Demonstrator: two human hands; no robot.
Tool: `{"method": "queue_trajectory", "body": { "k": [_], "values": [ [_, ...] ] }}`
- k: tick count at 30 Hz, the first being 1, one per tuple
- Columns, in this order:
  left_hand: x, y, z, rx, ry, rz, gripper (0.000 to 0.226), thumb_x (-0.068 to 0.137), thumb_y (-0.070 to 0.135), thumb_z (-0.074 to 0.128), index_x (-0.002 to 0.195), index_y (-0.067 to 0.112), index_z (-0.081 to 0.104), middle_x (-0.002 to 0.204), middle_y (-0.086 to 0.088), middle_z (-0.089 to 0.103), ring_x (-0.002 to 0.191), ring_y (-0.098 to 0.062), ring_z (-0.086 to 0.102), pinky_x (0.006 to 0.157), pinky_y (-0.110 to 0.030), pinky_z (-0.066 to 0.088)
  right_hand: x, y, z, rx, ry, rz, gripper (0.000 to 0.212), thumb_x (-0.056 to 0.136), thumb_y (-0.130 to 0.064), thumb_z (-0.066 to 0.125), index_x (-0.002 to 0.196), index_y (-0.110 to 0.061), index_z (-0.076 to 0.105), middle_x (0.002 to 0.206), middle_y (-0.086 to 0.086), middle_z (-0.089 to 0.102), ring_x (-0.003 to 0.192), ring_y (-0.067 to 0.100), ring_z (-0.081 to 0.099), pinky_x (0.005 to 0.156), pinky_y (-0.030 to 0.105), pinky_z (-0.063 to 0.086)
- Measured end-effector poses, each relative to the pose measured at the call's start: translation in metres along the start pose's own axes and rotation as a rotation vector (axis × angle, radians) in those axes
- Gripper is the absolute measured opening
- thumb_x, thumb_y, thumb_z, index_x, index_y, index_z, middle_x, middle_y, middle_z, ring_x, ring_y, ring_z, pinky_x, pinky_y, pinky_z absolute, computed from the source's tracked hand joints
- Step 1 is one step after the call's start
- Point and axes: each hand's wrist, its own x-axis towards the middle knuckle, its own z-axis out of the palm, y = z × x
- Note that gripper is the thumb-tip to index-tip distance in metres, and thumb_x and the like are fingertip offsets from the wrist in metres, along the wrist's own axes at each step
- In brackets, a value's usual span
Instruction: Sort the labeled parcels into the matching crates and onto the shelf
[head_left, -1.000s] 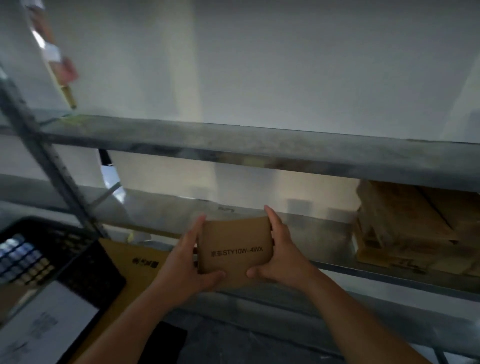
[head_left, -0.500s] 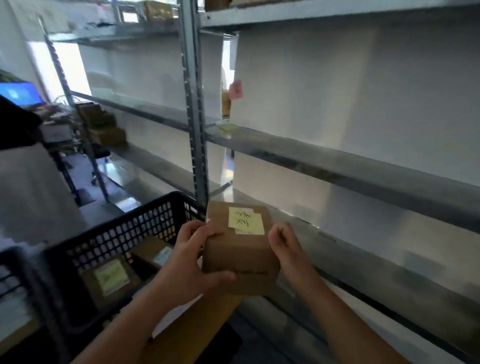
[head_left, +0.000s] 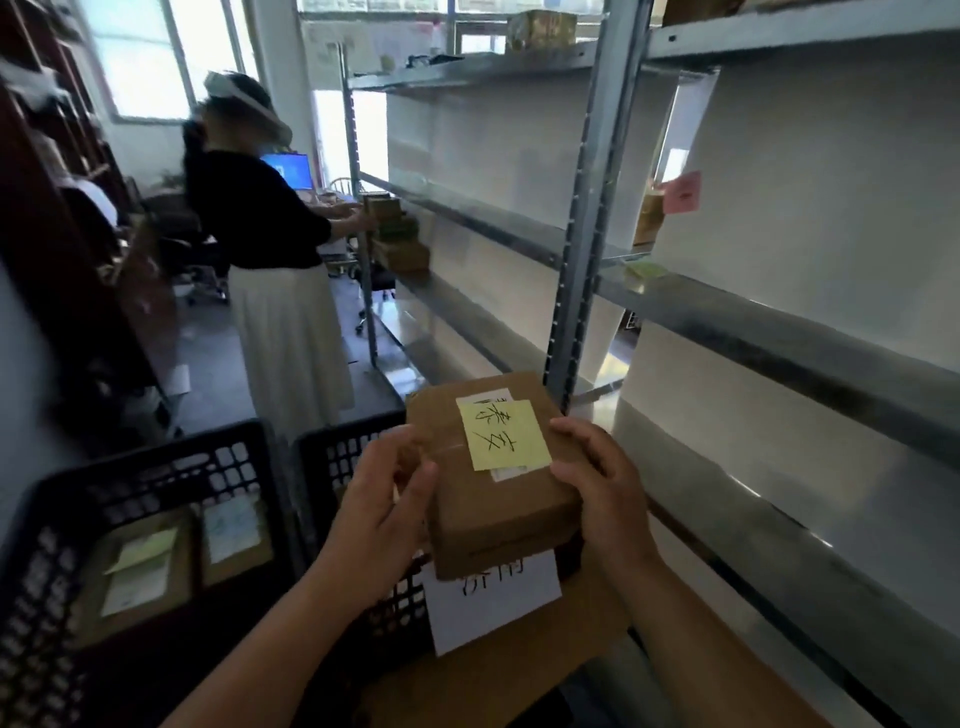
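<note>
A small brown cardboard parcel (head_left: 498, 499) with a yellow handwritten sticky note (head_left: 501, 434) on top is held in front of me. My left hand (head_left: 382, 525) grips its left side and my right hand (head_left: 608, 488) its right side. Below the parcel, a black plastic crate (head_left: 337, 457) carries a white paper sign (head_left: 493, 597) on its near side. A second black crate (head_left: 130, 488) at the lower left holds two labeled brown parcels (head_left: 140, 571). The metal shelf (head_left: 779, 338) runs along the right.
A grey shelf upright (head_left: 582, 234) stands just behind the parcel. A pink note (head_left: 681, 193) and a yellow-green note (head_left: 647, 270) are stuck near the middle shelf. Another person (head_left: 270, 249) stands at the far shelves beside stacked boxes (head_left: 397, 239).
My view has swung left from the shelf toward the crates. The parcel has been turned so its sticky-note face points up, and both hands still hold it.
</note>
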Motion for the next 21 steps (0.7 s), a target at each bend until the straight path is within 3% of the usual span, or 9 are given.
{"method": "queue_trajectory", "body": {
  "k": [2, 4, 7, 9, 11, 13, 15, 19, 21],
  "values": [
    [0.001, 0.001, -0.015, -0.067, 0.034, -0.058, 0.036, 0.097, 0.055, 0.048, 0.131, 0.05, 0.039, 0.107, 0.015, 0.062, 0.097, -0.011, 0.068, 0.072, -0.025, 0.06, 0.016, 0.0, 0.009, 0.085, -0.011, 0.043, 0.042, 0.072, -0.033, 0.062, 0.11, -0.048, 0.076, 0.127, -0.014, 0.063, 0.105, 0.001, 0.063, 0.073, 0.018, 0.055],
    [0.004, 0.002, -0.03, -0.064, 0.071, -0.132, 0.046, 0.096, 0.054, 0.053, 0.137, 0.051, 0.034, 0.097, 0.004, 0.066, 0.085, -0.015, 0.072, 0.064, -0.031, 0.061, 0.034, 0.001, 0.016, 0.179, -0.061, 0.079, 0.045, 0.067, -0.026, 0.06, 0.104, -0.04, 0.081, 0.114, -0.017, 0.074, 0.099, 0.004, 0.069, 0.07, 0.019, 0.055],
    [0.011, 0.005, -0.055, 0.148, 0.132, -0.183, 0.056, 0.085, 0.066, 0.055, 0.136, 0.056, 0.032, 0.085, -0.006, 0.061, 0.073, -0.02, 0.066, 0.066, -0.037, 0.06, 0.06, 0.005, 0.029, 0.27, -0.152, 0.139, 0.046, 0.063, -0.02, 0.059, 0.101, -0.03, 0.084, 0.11, -0.011, 0.078, 0.099, 0.014, 0.073, 0.081, 0.037, 0.059],
    [0.014, 0.007, -0.07, 0.203, 0.115, -0.205, 0.06, 0.078, 0.068, 0.054, 0.134, 0.063, 0.034, 0.097, -0.007, 0.058, 0.084, -0.015, 0.062, 0.072, -0.027, 0.055, 0.075, 0.006, 0.041, 0.356, -0.226, 0.156, 0.047, 0.062, -0.017, 0.059, 0.101, -0.021, 0.084, 0.111, 0.003, 0.079, 0.107, 0.031, 0.072, 0.091, 0.049, 0.058],
    [0.013, 0.007, -0.083, 0.056, -0.006, -0.272, 0.067, 0.079, 0.069, 0.058, 0.141, 0.064, 0.033, 0.121, 0.012, 0.056, 0.103, 0.004, 0.06, 0.082, -0.017, 0.052, 0.087, 0.005, 0.054, 0.441, -0.325, 0.155, 0.046, 0.061, -0.014, 0.059, 0.099, -0.014, 0.084, 0.113, 0.013, 0.078, 0.113, 0.04, 0.069, 0.098, 0.053, 0.054],
    [0.007, 0.008, -0.093, -0.185, -0.118, -0.387, 0.072, 0.081, 0.07, 0.063, 0.146, 0.059, 0.033, 0.142, 0.024, 0.049, 0.127, -0.004, 0.055, 0.097, -0.032, 0.053, 0.094, 0.002, 0.066, 0.448, -0.436, 0.141, 0.045, 0.061, -0.013, 0.06, 0.098, -0.012, 0.084, 0.113, 0.016, 0.077, 0.115, 0.041, 0.067, 0.099, 0.052, 0.053],
    [-0.001, 0.006, -0.097, -0.259, -0.134, -0.47, 0.077, 0.079, 0.071, 0.068, 0.147, 0.055, 0.036, 0.151, 0.014, 0.044, 0.132, -0.024, 0.054, 0.102, -0.047, 0.051, 0.1, -0.003, 0.078, 0.414, -0.525, 0.1, 0.042, 0.062, -0.014, 0.061, 0.097, -0.015, 0.085, 0.11, 0.013, 0.078, 0.112, 0.039, 0.068, 0.094, 0.046, 0.054],
    [-0.016, 0.005, -0.098, -0.283, 0.043, -0.499, 0.075, 0.071, 0.045, 0.077, 0.14, 0.042, 0.05, 0.142, 0.009, 0.056, 0.12, -0.029, 0.063, 0.102, -0.052, 0.051, 0.102, -0.018, 0.115, 0.276, -0.478, -0.035, 0.035, 0.076, -0.021, 0.065, 0.11, -0.031, 0.072, 0.115, 0.006, 0.067, 0.108, 0.027, 0.064, 0.083, 0.028, 0.052],
    [-0.031, 0.005, -0.104, -0.327, 0.201, -0.493, 0.066, 0.069, 0.034, 0.071, 0.133, 0.037, 0.057, 0.134, 0.009, 0.063, 0.114, -0.025, 0.067, 0.093, -0.042, 0.055, 0.097, -0.028, 0.143, 0.041, -0.419, -0.101, 0.029, 0.091, -0.038, 0.068, 0.116, -0.036, 0.053, 0.123, 0.001, 0.051, 0.104, 0.018, 0.055, 0.073, 0.025, 0.043]
  ]
}}
